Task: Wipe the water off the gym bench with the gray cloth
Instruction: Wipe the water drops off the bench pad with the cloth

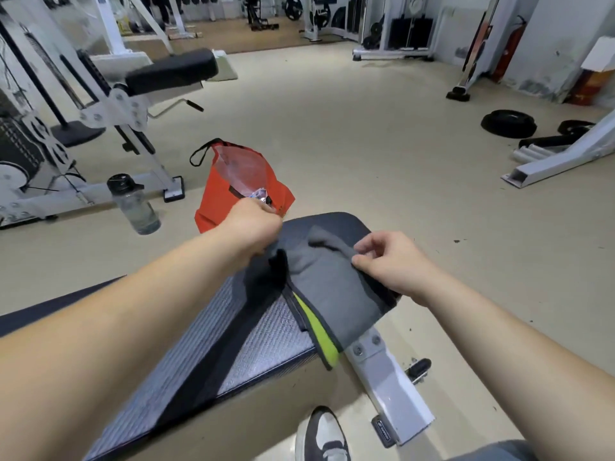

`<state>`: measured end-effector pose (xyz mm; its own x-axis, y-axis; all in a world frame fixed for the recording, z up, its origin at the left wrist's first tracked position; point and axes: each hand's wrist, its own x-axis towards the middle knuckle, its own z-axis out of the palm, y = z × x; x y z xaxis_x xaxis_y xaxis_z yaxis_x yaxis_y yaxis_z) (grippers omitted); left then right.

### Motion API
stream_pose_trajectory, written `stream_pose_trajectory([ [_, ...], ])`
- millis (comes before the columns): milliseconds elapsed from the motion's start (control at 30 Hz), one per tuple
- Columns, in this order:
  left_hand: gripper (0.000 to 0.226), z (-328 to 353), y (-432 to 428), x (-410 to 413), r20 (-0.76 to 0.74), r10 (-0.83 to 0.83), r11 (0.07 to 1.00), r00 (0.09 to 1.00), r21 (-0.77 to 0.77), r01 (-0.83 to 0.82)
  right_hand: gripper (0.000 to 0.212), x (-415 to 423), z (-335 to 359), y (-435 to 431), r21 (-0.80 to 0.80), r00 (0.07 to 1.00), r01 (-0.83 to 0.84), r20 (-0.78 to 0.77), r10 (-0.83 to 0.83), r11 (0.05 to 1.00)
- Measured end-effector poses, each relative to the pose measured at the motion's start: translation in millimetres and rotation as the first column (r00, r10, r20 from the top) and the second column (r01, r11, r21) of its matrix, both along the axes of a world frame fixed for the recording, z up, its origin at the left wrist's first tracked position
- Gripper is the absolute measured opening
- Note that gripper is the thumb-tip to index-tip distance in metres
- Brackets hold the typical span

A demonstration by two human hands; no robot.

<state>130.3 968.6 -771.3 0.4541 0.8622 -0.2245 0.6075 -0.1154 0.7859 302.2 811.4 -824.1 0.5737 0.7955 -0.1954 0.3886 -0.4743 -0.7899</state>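
- Holding the gray cloth [336,281] with both hands above the padded gym bench with a dark textured top [213,347].
- Left hand [251,227]: fingers curled shut over the cloth's left edge; fabric bunches out of the fist on the side toward the bench.
- Right hand [396,261]: thumb and forefinger pinch the cloth's upper right edge; the other fingers are loosely bent, off the fabric.
- Cloth spans between the two hands, draping over the bench's far right edge; a yellow-green inner layer shows at its lower hem.
- Water on the bench: cannot tell.
- Orange fabric bag [239,194] on the floor just beyond the bench; clear water bottle with black cap [133,204] left of the bag.
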Motion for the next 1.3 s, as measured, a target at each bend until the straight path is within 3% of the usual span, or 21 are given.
stream_pose_trajectory([
  [67, 0.024, -10.4, -8.2, 1.4, -0.077, -0.035, 0.934, 0.996, 0.352, 0.06, 0.016, 4.3, -3.1, 5.8, -0.021, 0.979, 0.092, 0.183, -0.086, 0.996],
  [133, 0.043, -23.4, -43.1, 2.3, -0.256, -0.259, 0.796, 0.932, 0.49, 0.355, 0.014, 9.5, -2.3, 8.5, 0.012, 0.957, 0.164, 0.239, -0.162, 0.986],
  [233, 0.065, -46.5, -100.0, 7.3, -0.652, -0.408, 0.634, 0.639, 0.301, 0.712, 0.014, 11.8, -7.9, 10.0, 0.004, 0.96, 0.173, 0.223, -0.17, 0.985],
  [267, 0.069, -54.4, -107.4, 10.8, -0.727, -0.404, 0.61, 0.555, 0.239, 0.756, 0.015, 12.3, -11.2, 8.9, 0.01, 0.965, 0.174, 0.196, -0.172, 0.985],
  [300, 0.07, -60.1, -105.3, 15.3, -0.75, -0.398, 0.598, 0.528, 0.224, 0.769, 0.016, 13.6, -14.1, 7.9, 0.025, 0.97, 0.184, 0.159, -0.186, 0.983],
  [433, 0.063, -70.5, -46.9, 41.8, -0.725, -0.386, 0.584, 0.571, 0.287, 0.76, 0.02, 22.4, -20.2, 7.1, 0.072, 0.958, 0.275, 0.067, -0.28, 0.959],
  [600, 0.058, -75.2, 0.1, 85.5, -0.729, -0.237, 0.697, 0.642, 0.333, 0.635, 0.021, 26.1, -23.1, 8.6, 0.098, 0.947, 0.316, 0.034, -0.321, 0.944],
  [667, 0.056, -76.9, -15.8, 94.1, -0.706, -0.225, 0.694, 0.672, 0.367, 0.619, 0.021, 29.0, -24.6, 11.9, 0.133, 0.937, 0.342, 0.028, -0.349, 0.93],
  [733, 0.053, -79.9, -48.0, 89.7, -0.668, -0.309, 0.611, 0.677, 0.406, 0.679, 0.024, 31.7, -26.1, 14.7, 0.155, 0.923, 0.373, 0.033, -0.383, 0.915],
  [833, 0.051, -85.7, -86.5, 64.7, -0.621, -0.491, 0.362, 0.611, 0.492, 0.792, 0.034, 34.7, -29.6, 12.9, 0.142, 0.914, 0.394, 0.047, -0.404, 0.908],
  [900, 0.052, -85.3, -79.4, 57.8, -0.607, -0.543, 0.276, 0.581, 0.524, 0.806, 0.04, 35.8, -31.5, 8.9, 0.129, 0.913, 0.398, 0.045, -0.406, 0.908],
  [967, 0.052, -86.0, -53.6, 63.8, -0.62, -0.509, 0.315, 0.597, 0.511, 0.8, 0.04, 35.2, -32.7, 5.6, 0.122, 0.913, 0.401, 0.025, -0.407, 0.908],
  [1133, 0.055, -86.5, 8.0, 95.1, -0.65, -0.237, 0.669, 0.722, 0.429, 0.606, 0.043, 32.6, -32.4, 3.6, 0.116, 0.924, 0.377, 0.013, -0.381, 0.919],
  [1200, 0.055, -88.7, 5.7, 102.0, -0.645, -0.195, 0.713, 0.739, 0.425, 0.558, 0.042, 32.3, -29.4, 5.6, 0.115, 0.934, 0.349, 0.043, -0.355, 0.93],
  [1300, 0.053, -89.9, -25.3, 96.8, -0.599, -0.231, 0.69, 0.767, 0.454, 0.563, 0.037, 28.3, -23.4, 6.9, 0.11, 0.943, 0.296, 0.127, -0.308, 0.949],
])
